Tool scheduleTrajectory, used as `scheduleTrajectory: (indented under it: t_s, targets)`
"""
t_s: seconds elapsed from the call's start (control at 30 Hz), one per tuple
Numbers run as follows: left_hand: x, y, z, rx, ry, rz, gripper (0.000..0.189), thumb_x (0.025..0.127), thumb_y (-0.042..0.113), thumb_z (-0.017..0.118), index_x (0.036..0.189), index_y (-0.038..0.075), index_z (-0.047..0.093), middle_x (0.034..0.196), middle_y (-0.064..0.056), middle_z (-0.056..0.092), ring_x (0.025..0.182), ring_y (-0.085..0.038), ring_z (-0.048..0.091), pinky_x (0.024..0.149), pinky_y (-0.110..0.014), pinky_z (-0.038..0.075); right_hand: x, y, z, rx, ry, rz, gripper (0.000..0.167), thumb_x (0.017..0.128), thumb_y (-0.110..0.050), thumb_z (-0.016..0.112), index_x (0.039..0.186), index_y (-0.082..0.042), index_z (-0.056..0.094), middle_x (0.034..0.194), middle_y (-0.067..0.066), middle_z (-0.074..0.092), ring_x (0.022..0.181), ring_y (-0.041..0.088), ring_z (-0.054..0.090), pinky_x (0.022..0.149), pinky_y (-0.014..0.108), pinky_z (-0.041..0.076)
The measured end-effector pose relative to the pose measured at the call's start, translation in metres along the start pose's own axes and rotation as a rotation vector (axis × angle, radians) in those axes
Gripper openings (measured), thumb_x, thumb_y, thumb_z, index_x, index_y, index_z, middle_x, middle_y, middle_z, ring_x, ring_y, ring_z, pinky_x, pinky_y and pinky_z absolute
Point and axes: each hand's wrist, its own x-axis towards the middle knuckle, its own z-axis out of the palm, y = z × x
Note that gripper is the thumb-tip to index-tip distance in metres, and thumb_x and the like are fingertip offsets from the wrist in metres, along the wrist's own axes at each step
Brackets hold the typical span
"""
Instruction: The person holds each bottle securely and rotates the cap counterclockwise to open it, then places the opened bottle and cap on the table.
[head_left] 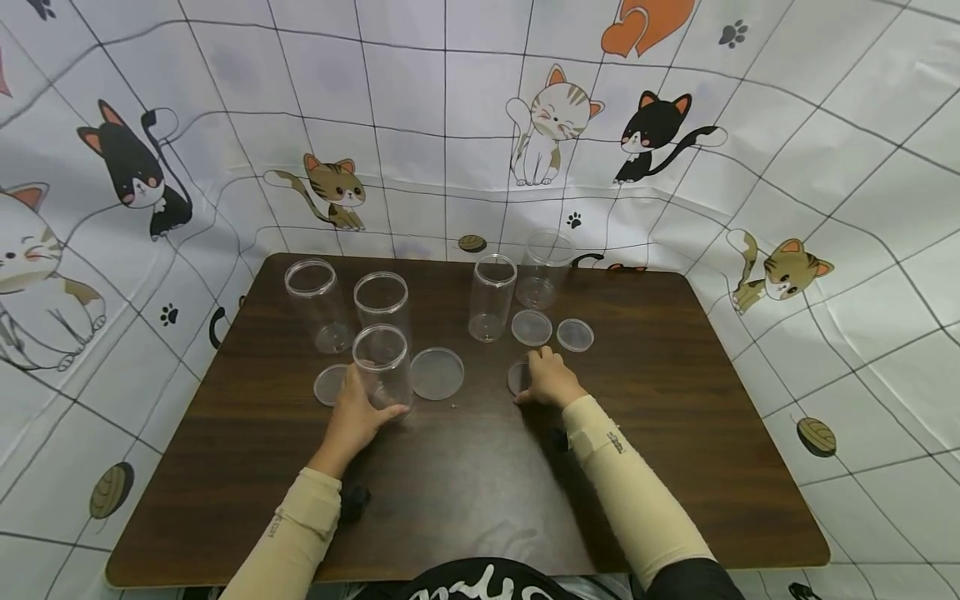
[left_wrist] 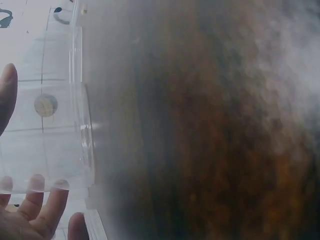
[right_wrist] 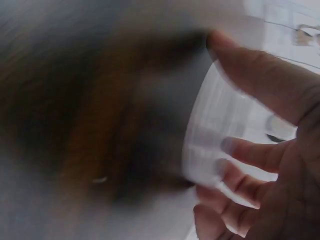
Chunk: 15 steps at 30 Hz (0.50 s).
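Observation:
My left hand (head_left: 356,423) grips a clear cylindrical jar (head_left: 384,371) at the table's left middle, thumb on its right side and fingers on its left. The jar stands upright with its mouth uncovered. In the left wrist view, fingertips press against the transparent wall of the jar (left_wrist: 55,145). On the right, my right hand (head_left: 553,383) holds a round translucent lid (head_left: 516,379) near the tabletop. From the right wrist, the lid (right_wrist: 202,135) shows between thumb and fingers. Whether it touches the table is unclear.
Behind the held jar stand two clear jars (head_left: 318,312) (head_left: 384,293). Two more jars, one narrow (head_left: 491,300) and one wider (head_left: 542,271), stand at the back. Several lids (head_left: 437,374) (head_left: 330,385) (head_left: 532,327) (head_left: 575,335) lie flat on the brown table (head_left: 450,500). A cat-print sheet (head_left: 442,150) surrounds it.

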Motion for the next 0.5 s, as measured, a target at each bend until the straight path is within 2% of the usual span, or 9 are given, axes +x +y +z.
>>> scheduleTrajectory:
  t_s: [0.17,0.27,0.37,0.43,0.5]
  targets:
    - [-0.005,0.003,0.004,0.032,0.017,-0.025,0.122,0.069,0.034,0.095,0.155,-0.002,0.016,0.147,-0.029,0.03,0.134,-0.049,0.036,0.107,-0.065,0.036,-0.004,0.008,0.006,-0.012,-0.007,-0.003,0.107,0.07,-0.05,0.09,0.149,0.003,0.041,0.141,0.024,0.043,0.125,0.041,0.045,0.093,0.054,0.051]
    - [-0.01,0.009,-0.006,0.043,0.039,0.002,0.127,0.064,0.033,0.098,0.154,-0.001,0.015,0.143,-0.028,0.027,0.127,-0.046,0.038,0.101,-0.063,0.042,-0.005,0.008,0.004,0.016,0.001,-0.011,0.106,0.077,-0.054,0.084,0.153,0.003,0.035,0.144,0.026,0.041,0.129,0.043,0.043,0.098,0.056,0.048]
    - [-0.014,0.015,-0.028,0.014,0.063,0.081,0.125,0.061,0.034,0.097,0.152,0.0,0.017,0.14,-0.026,0.031,0.115,-0.04,0.044,0.092,-0.054,0.046,-0.009,0.009,-0.007,0.073,0.011,-0.025,0.095,0.09,-0.052,0.073,0.154,0.005,0.031,0.15,0.03,0.038,0.137,0.046,0.038,0.106,0.058,0.042]
    - [-0.016,0.019,-0.052,-0.024,0.064,0.165,0.117,0.066,0.039,0.091,0.15,-0.002,0.021,0.136,-0.026,0.038,0.105,-0.035,0.049,0.085,-0.043,0.048,-0.009,0.012,-0.02,0.121,0.023,-0.061,0.084,0.097,-0.046,0.066,0.153,0.008,0.032,0.148,0.032,0.041,0.137,0.047,0.041,0.108,0.058,0.04]
    - [-0.016,0.024,-0.082,-0.015,0.068,0.247,0.102,0.072,0.043,0.082,0.147,-0.003,0.029,0.128,-0.022,0.047,0.095,-0.026,0.051,0.076,-0.031,0.046,-0.007,0.016,-0.039,0.166,0.035,-0.094,0.076,0.101,-0.039,0.063,0.151,0.009,0.034,0.143,0.032,0.048,0.132,0.045,0.047,0.107,0.057,0.041]
